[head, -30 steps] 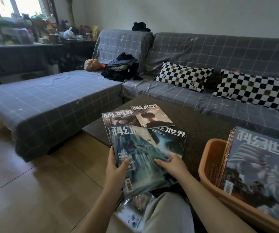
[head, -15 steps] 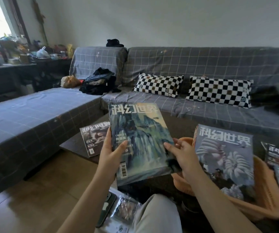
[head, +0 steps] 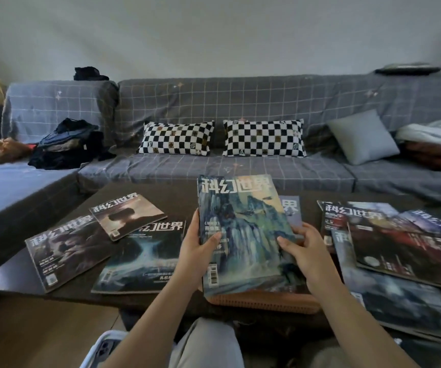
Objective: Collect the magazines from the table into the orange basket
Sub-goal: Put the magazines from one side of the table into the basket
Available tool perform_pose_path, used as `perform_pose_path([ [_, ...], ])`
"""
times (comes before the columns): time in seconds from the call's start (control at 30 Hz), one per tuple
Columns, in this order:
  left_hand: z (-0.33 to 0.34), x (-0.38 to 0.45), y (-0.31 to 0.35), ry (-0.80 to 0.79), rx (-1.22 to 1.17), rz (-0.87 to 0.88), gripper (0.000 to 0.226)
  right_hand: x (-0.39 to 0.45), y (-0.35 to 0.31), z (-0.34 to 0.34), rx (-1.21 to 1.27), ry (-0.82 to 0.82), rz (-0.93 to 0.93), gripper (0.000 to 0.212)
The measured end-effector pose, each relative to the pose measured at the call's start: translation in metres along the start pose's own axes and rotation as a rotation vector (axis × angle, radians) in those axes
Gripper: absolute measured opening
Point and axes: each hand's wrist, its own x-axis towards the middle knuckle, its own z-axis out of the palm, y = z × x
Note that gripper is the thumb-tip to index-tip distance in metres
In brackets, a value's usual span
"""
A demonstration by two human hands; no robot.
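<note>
I hold a teal-covered magazine point(head: 243, 229) with both hands, tilted over the orange basket point(head: 264, 301) at the table's near edge. My left hand point(head: 197, 248) grips its left edge and my right hand point(head: 303, 248) its right edge. Another magazine point(head: 292, 211) peeks out from behind it, inside the basket. Three magazines lie on the dark table point(head: 9, 277) to the left: a dark one point(head: 65, 248), a brown one point(head: 127, 216) and a blue one point(head: 145, 258). Several more magazines point(head: 405, 245) overlap on the right.
A grey checked sofa point(head: 240, 171) runs behind the table with two checkerboard pillows point(head: 177, 139), a grey cushion point(head: 362, 136) and a pile of dark clothes point(head: 65, 144). A phone point(head: 102, 351) lies by my knee. Wooden floor point(head: 28, 335) shows at lower left.
The view has swung right, and the teal magazine, lifted off the left pile, has been carried right and now sits over the basket, covering the magazine inside it.
</note>
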Motion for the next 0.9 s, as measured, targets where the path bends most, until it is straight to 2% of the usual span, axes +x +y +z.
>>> perform_pose_path([
  [0.13, 0.028, 0.019, -0.007, -0.09, 0.147, -0.035, 0.066, 0.013, 0.018, -0.022, 0.039, 0.03, 0.02, 0.031],
  [0.23, 0.044, 0.032, -0.007, -0.116, 0.32, 0.019, 0.063, 0.018, 0.027, -0.028, -0.068, 0.127, 0.027, 0.029],
  [0.5, 0.054, 0.03, -0.019, 0.019, 0.582, -0.011, 0.057, 0.024, 0.044, -0.019, -0.426, 0.175, -0.072, 0.029],
  [0.7, 0.049, 0.025, -0.024, 0.036, 0.647, -0.039, 0.039, 0.024, 0.047, -0.019, -0.678, 0.152, -0.07, 0.027],
  [0.9, 0.047, 0.022, -0.028, 0.03, 0.642, -0.058, 0.024, 0.025, 0.047, -0.02, -0.669, 0.031, -0.077, 0.024],
])
